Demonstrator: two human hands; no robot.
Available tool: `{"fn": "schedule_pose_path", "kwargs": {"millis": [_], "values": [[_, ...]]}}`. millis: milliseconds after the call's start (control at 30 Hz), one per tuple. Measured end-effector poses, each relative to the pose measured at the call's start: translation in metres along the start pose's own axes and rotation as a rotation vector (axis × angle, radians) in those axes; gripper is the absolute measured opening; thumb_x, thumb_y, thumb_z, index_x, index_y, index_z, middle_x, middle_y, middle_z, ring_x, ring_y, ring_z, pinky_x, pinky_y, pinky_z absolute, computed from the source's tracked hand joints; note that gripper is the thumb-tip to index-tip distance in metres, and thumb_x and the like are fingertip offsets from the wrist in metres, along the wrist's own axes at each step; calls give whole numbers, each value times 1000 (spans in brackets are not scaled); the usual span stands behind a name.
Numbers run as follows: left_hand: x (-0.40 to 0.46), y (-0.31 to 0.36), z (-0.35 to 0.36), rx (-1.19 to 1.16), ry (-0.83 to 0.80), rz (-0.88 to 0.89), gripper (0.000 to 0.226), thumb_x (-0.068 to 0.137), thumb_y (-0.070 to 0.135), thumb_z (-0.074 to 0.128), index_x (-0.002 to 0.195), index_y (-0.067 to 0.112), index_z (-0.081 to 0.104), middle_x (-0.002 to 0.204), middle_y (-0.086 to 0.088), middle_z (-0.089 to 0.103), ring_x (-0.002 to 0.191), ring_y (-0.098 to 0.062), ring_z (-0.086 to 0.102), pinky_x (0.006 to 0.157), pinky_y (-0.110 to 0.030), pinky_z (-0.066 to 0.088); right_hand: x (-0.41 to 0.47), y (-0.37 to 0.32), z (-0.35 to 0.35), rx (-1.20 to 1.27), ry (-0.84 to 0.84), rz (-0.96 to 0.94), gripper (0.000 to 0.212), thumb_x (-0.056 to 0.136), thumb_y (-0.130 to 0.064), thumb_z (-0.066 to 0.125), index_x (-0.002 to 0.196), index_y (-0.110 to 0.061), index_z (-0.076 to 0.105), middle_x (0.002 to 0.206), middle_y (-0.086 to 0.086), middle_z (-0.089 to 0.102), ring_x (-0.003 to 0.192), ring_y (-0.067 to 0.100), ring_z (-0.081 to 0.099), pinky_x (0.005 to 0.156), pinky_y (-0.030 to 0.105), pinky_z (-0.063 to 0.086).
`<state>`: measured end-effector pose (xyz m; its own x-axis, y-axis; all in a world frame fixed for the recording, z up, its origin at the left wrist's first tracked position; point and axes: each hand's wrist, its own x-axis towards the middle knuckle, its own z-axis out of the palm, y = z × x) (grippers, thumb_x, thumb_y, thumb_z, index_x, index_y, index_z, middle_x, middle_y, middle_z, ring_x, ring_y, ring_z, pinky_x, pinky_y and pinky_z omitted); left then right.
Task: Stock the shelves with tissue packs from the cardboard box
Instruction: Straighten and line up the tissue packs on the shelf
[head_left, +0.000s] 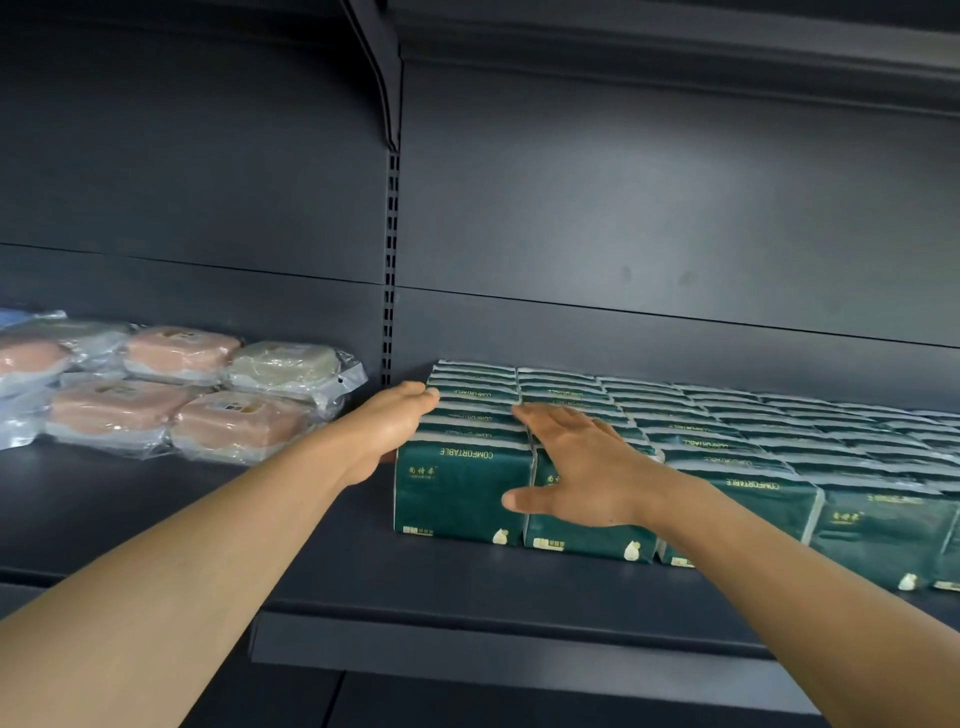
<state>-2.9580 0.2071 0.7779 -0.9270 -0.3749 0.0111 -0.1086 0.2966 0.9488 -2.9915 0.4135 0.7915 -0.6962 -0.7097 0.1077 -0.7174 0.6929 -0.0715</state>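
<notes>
Our forearms reach in; left hand (387, 426) flat, fingers straight vs left side of green tissue packs (460, 488) on shelf (311, 561). Right hand (582, 467) spread flat on packs' top/front.

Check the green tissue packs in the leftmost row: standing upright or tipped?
Upright. The leftmost row of green tissue packs stands on edge on the shelf, fronts vertical, braced by both flat hands: left hand, right hand.

Dark grey shelf (332, 561) across the view, split by a slotted upright (390, 270). On its right bay, green tissue packs (779, 467) stand in tight rows, front to back panel. On the left bay lie plastic-wrapped pink and beige packs (176, 395), in two loose rows, well apart from the green ones
</notes>
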Motion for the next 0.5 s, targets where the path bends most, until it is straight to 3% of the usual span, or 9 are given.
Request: {"fn": "schedule_pose_path", "kwargs": {"millis": [133,333,500], "values": [[2,-2,3,115,-30,17,46,102,22,38,147,20,31,154,0,29,140,-20,30,112,-32,23,6,-1,8,-65,2,1,84,87,-58,49,151,-26,5,158,-8,3,146,16,3,118,37,5],[14,3,-6,189,-45,13,56,101,25,42,151,27,18,156,-1,26,141,-22,29,117,-39,22,6,-2,-5,69,-9,36,77,89,-58,44,150,-25,11,157,-6,10,145,15,8,119,40,13],[30,14,-7,265,-54,68,45,102,19,38,147,22,32,152,-3,34,137,-20,33,109,-30,26,36,11,-25,149,93,93,47,101,-32,32,142,-9,35,149,9,32,137,24,31,112,34,26]]}}
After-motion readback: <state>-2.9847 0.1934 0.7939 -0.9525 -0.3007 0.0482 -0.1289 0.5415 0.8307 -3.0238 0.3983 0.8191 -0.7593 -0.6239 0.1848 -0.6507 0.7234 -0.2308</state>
